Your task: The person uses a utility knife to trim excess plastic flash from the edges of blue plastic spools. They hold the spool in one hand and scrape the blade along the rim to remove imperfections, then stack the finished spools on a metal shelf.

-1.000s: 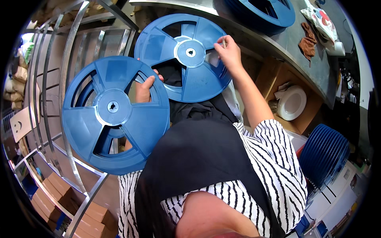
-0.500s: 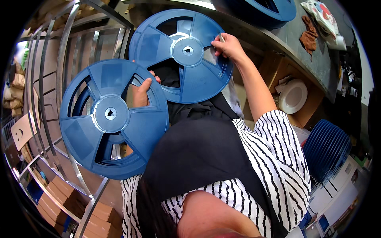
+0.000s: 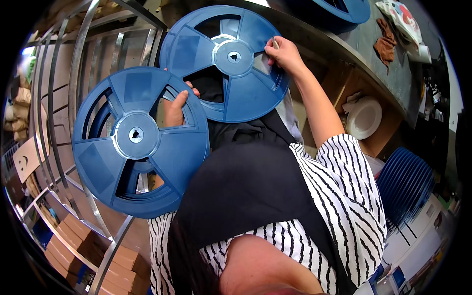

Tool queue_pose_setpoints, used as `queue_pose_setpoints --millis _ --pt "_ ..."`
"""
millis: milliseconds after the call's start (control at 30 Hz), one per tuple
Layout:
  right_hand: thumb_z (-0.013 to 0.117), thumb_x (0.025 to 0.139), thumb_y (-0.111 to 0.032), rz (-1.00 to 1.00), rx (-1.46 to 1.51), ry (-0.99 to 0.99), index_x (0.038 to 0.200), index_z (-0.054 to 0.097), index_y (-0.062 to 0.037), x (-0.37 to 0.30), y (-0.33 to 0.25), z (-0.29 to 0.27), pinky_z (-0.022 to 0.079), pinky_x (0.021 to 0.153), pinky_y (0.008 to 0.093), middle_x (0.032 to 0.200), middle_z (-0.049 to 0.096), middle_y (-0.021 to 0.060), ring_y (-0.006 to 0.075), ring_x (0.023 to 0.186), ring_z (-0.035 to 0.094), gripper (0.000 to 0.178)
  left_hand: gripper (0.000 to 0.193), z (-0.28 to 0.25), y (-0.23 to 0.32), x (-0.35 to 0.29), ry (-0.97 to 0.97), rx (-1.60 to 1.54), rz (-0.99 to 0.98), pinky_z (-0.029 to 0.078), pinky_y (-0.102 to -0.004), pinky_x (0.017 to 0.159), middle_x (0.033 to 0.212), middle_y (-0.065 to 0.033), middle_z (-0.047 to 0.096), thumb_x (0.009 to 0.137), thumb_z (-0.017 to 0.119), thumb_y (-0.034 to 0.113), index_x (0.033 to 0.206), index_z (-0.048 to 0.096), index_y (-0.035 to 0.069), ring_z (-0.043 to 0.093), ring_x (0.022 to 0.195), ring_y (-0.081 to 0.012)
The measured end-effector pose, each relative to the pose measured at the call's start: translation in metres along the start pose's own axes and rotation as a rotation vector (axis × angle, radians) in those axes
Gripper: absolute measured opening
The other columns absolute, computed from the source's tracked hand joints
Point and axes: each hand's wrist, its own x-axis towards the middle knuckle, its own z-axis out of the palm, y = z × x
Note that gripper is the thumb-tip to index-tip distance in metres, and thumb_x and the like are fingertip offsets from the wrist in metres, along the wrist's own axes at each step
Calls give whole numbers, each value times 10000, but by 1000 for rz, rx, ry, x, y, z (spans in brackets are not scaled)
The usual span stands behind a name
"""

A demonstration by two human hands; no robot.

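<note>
Two stacks of blue plastic reels with cut-out windows hang side by side in front of me. My left hand [image 3: 174,112] reaches through a window of the nearer left reel [image 3: 179,152], its thumb and fingers closed round the reel parts where both stacks overlap. Beside it, the farther right reel [image 3: 191,51] sits partly behind the left one. At the right reel's edge my right hand [image 3: 287,56] is closed, pinching a small pale stick-like thing [image 3: 275,43] whose kind I cannot make out. Some of its fingers are hidden at the reel's window.
A metal rack [image 3: 80,59] stands on the left, with brown cartons [image 3: 120,270] below it. On the right is a grey worktop [image 3: 359,51] holding more blue reels [image 3: 351,14] and a brown cloth [image 3: 385,44]. Under it, a box holds a white spool [image 3: 364,118].
Both reel stacks sit slightly higher in the picture. My hands keep nearly the same grip, and the right hand still pinches the pale thing.
</note>
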Motion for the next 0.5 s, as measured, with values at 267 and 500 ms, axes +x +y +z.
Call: queue_pose_setpoints --millis 267,500 --pt "626 829 -130 -20 -114 84 848 569 -44 -8 -9 4 401 441 225 662 583 19 85 516 571 105 814 2 -1 1 2 -22 3 542 -336 742 1026 -131 545 832 505 -66 1508 188 259 613 835 -222" --pt "747 780 -269 -277 -174 660 923 630 -21 -34 36 -28 501 701 294 829 656 79 156 769 644 309 778 -3 -2 3 -12 23 -18 547 -340 775 1070 -135 560 852 518 -35 1511 175 192 627 890 -220"
